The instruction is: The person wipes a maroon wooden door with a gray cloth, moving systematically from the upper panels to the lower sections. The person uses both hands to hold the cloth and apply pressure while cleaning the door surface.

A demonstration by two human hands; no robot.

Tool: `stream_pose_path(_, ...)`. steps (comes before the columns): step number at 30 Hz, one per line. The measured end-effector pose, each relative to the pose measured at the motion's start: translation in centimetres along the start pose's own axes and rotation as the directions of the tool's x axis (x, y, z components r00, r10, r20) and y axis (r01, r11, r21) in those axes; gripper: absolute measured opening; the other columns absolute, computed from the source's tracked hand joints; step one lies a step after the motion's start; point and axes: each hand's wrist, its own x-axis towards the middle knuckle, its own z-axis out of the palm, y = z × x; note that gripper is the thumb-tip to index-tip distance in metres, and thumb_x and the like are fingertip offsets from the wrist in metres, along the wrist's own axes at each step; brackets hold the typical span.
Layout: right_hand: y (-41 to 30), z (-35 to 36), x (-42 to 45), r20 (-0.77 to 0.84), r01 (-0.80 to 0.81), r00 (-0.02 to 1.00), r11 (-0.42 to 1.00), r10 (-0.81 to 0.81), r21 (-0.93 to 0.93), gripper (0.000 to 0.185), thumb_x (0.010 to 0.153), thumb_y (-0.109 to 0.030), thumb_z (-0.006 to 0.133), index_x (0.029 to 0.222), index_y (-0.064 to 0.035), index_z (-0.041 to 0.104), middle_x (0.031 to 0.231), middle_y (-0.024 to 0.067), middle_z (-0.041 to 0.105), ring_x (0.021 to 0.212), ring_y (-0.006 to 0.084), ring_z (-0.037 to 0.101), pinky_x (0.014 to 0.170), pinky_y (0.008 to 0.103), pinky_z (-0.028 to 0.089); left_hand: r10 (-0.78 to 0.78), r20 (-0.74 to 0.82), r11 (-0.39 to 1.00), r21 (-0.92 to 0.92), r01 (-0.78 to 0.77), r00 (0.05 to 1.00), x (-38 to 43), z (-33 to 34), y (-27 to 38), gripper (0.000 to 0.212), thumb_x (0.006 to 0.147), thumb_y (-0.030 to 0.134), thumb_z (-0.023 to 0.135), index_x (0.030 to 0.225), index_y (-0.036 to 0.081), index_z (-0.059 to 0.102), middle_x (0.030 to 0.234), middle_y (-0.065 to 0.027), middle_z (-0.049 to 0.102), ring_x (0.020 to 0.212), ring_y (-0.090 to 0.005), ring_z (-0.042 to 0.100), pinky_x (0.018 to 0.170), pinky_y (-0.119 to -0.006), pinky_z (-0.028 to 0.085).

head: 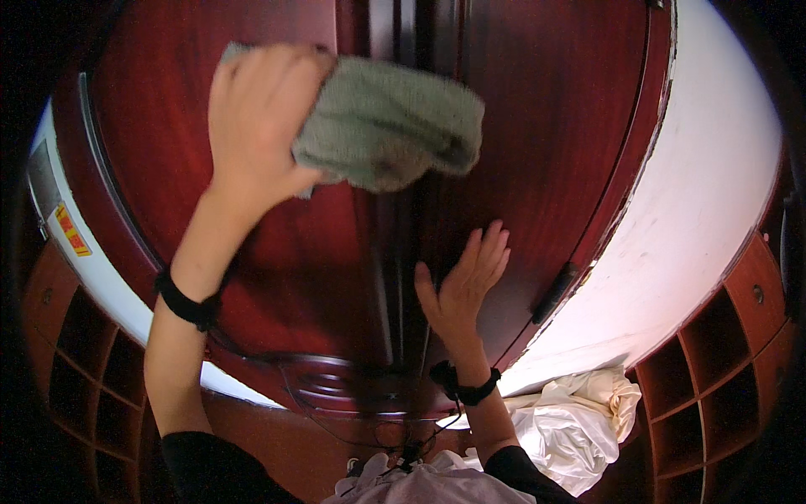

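Note:
My left hand (264, 120) grips a folded grey-green cloth (390, 123), held over the upper part of a dark red wooden door (529, 126). The cloth extends to the right of my fingers, across the door's raised moulding, and is slightly blurred. Lower and to the right, my right hand (466, 283) is spread with its fingers apart and holds nothing; its palm side is at the door's surface, though whether it touches cannot be told. Black bands circle both wrists.
A black hinge (554, 293) sits on the door's right edge, beside a white wall (705, 157). Crumpled white fabric (567, 435) lies at the lower right. Wooden cubby shelves (699, 397) stand on both sides. Thin black cables (390, 441) hang near my body.

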Motion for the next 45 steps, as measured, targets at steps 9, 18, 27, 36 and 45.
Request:
stream_pose_path(9,-0.2,0.2,0.4,-0.037,0.0,0.999,0.999,0.001,0.042,0.085,0.087,-0.035,0.062,0.146,0.0054,0.017,0.153,0.0325,0.011,0.141,0.0494,0.011,0.111,0.0612,0.008,0.05,0.072,0.993,-0.115,-0.042,0.996,-3.3,-0.4,2.6,0.047,0.071,0.046,0.061,0.099,0.008,0.063,0.097,-0.0082,0.059,0.09,-0.0254,0.057,0.085,-0.04,0.039)
stream_pose_path(18,-0.1,0.1,0.0,0.01,-0.032,0.999,0.999,0.032,0.01,0.086,0.085,-0.033,0.063,0.145,0.0084,0.018,0.153,0.0331,0.011,0.141,0.0498,0.011,0.111,0.0607,0.009,-0.014,-0.1,0.995,0.097,0.024,0.995,7.2,0.0,-7.1,0.057,0.063,0.025,0.067,0.115,0.005,0.058,0.111,-0.0154,0.06,0.107,-0.0366,0.055,0.094,-0.044,0.04)
stream_pose_path(27,-0.1,-0.4,-0.1,0.035,-0.058,0.998,0.998,0.057,0.033,0.077,0.087,-0.04,0.062,0.136,0.0105,0.033,0.15,0.0348,0.018,0.14,0.0501,0.016,0.111,0.0607,0.012,-0.013,-0.073,1.0,0.01,0.014,0.997,3.1,0.4,-3.1,0.053,0.058,0.036,0.07,0.102,0.008,0.062,0.1,-0.0111,0.062,0.091,-0.0318,0.059,0.082,-0.04,0.041)
stream_pose_path(36,-0.3,0.3,0.1,-0.011,-0.028,1.0,0.999,0.027,-0.022,0.076,0.085,-0.038,0.063,0.14,0.0065,0.032,0.151,0.0332,0.018,0.14,0.0486,0.016,0.111,0.0607,0.012,0.029,0.079,0.996,-0.09,-0.021,0.997,-3.8,-0.7,2.1,0.051,0.067,0.045,0.067,0.096,0.004,0.061,0.096,-0.0117,0.06,0.088,-0.0287,0.058,0.082,-0.04,0.04)
stream_pose_path(45,0.0,0.7,0.0,-0.047,0.011,0.999,0.999,-0.013,-0.035,0.084,0.083,-0.038,0.065,0.145,0.0047,0.026,0.153,0.0321,0.014,0.142,0.0481,0.012,0.111,0.0604,0.009,-0.08,-0.149,0.994,0.064,0.09,0.986,5.4,-0.2,-4.6,0.038,0.064,0.015,0.072,0.097,0.003,0.058,0.087,-0.0133,0.06,0.083,-0.0292,0.059,0.075,-0.041,0.044)
